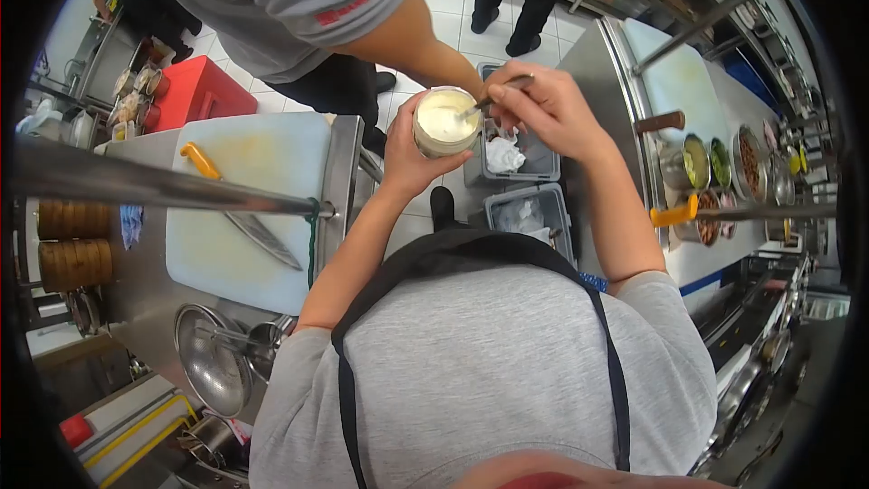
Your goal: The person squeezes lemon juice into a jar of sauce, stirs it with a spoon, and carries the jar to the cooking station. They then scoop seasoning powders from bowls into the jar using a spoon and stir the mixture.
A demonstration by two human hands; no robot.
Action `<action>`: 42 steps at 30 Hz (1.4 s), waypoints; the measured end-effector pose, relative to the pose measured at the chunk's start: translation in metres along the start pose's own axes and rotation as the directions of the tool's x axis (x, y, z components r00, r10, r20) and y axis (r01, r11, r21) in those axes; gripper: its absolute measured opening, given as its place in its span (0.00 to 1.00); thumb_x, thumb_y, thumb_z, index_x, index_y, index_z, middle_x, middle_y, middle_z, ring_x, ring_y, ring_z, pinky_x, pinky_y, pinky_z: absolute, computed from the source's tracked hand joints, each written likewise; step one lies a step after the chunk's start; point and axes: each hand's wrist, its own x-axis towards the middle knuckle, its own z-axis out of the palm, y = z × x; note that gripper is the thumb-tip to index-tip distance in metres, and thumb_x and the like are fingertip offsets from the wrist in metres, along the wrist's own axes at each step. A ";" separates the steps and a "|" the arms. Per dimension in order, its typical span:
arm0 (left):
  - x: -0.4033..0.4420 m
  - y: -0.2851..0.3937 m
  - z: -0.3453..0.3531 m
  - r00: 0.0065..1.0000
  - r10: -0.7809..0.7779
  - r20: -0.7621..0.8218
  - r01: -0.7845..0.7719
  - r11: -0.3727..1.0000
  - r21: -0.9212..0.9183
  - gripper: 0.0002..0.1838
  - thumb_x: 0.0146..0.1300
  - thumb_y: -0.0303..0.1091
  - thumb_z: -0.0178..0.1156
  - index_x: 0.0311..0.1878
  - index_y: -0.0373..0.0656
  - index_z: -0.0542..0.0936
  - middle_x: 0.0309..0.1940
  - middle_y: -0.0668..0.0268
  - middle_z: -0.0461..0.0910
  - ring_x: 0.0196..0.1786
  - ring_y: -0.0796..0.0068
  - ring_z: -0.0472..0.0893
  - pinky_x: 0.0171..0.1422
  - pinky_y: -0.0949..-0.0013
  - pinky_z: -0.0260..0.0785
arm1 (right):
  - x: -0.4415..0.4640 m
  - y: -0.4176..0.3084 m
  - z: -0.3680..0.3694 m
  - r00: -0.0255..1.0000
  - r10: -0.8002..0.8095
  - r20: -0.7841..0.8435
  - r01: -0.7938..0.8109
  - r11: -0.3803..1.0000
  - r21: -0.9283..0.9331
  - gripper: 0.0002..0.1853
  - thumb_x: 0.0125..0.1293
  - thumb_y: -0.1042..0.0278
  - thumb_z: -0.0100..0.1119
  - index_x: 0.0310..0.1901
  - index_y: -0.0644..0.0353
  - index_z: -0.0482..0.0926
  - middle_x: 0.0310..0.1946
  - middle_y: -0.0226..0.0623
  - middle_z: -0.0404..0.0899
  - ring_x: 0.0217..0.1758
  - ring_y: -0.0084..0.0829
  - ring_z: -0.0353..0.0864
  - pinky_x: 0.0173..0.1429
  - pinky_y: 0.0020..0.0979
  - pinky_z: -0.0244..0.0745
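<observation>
A round jar (446, 147) filled with a pale cream-coloured substance is held up in front of my chest. My left hand (406, 158) wraps around its side, thumb along the lower front. Between the fingers of my right hand (541, 109) is the handle of a metal spoon (516, 83). The spoon's lower end reaches into the cream inside the jar, so its bowl is mostly hidden. Close behind the jar is a co-worker's forearm (398, 45); that person's hand is hidden.
Left, a knife (258, 234) with a yellow handle lies on a pale cutting board (204, 258). Grey bins (543, 165) stand on the floor ahead. A metal rail (163, 186) crosses the left side. Ingredient pots (692, 163) and a steel counter (593, 72) are right. Other people stand ahead.
</observation>
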 end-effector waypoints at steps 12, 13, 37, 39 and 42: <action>0.092 -0.032 0.004 0.990 -0.131 0.045 0.133 0.990 -0.051 0.46 0.36 0.36 0.78 0.60 0.39 0.63 0.54 0.57 0.73 0.57 0.64 0.74 0.61 0.64 0.67 | 0.109 0.057 -0.044 0.992 -0.036 0.120 0.030 0.998 0.054 0.07 0.65 0.69 0.52 0.35 0.63 0.75 0.22 0.38 0.75 0.21 0.32 0.76 0.29 0.28 0.71; 0.099 -0.036 0.007 0.989 -0.140 0.048 0.143 0.989 -0.047 0.46 0.36 0.36 0.78 0.60 0.39 0.63 0.54 0.57 0.73 0.57 0.64 0.74 0.61 0.64 0.67 | 0.112 0.062 -0.051 0.988 -0.115 0.101 0.118 0.993 -0.018 0.07 0.65 0.69 0.52 0.35 0.63 0.75 0.23 0.38 0.75 0.21 0.29 0.76 0.28 0.27 0.71; 0.242 -0.109 0.059 0.981 -0.172 0.091 0.184 0.971 -0.153 0.47 0.36 0.35 0.78 0.61 0.38 0.62 0.51 0.59 0.74 0.54 0.67 0.75 0.60 0.66 0.67 | 0.184 0.121 -0.138 0.951 -0.275 -0.139 0.246 0.950 -0.195 0.05 0.65 0.74 0.54 0.39 0.65 0.77 0.29 0.38 0.76 0.24 0.26 0.76 0.29 0.24 0.72; 0.256 -0.117 0.058 0.979 -0.173 0.111 0.191 0.965 -0.182 0.47 0.36 0.35 0.78 0.61 0.38 0.63 0.51 0.59 0.74 0.54 0.67 0.75 0.60 0.66 0.67 | 0.200 0.139 -0.135 0.955 -0.279 -0.100 0.246 0.934 -0.258 0.05 0.65 0.74 0.54 0.39 0.65 0.77 0.29 0.38 0.76 0.25 0.25 0.77 0.29 0.24 0.73; 0.276 -0.142 0.057 0.978 -0.150 0.143 0.173 0.971 -0.167 0.46 0.36 0.35 0.78 0.60 0.37 0.63 0.51 0.59 0.75 0.55 0.67 0.75 0.59 0.65 0.67 | 0.224 0.151 -0.135 0.983 -0.184 -0.016 0.173 0.947 -0.272 0.05 0.65 0.73 0.54 0.39 0.66 0.77 0.30 0.37 0.77 0.26 0.24 0.77 0.30 0.23 0.73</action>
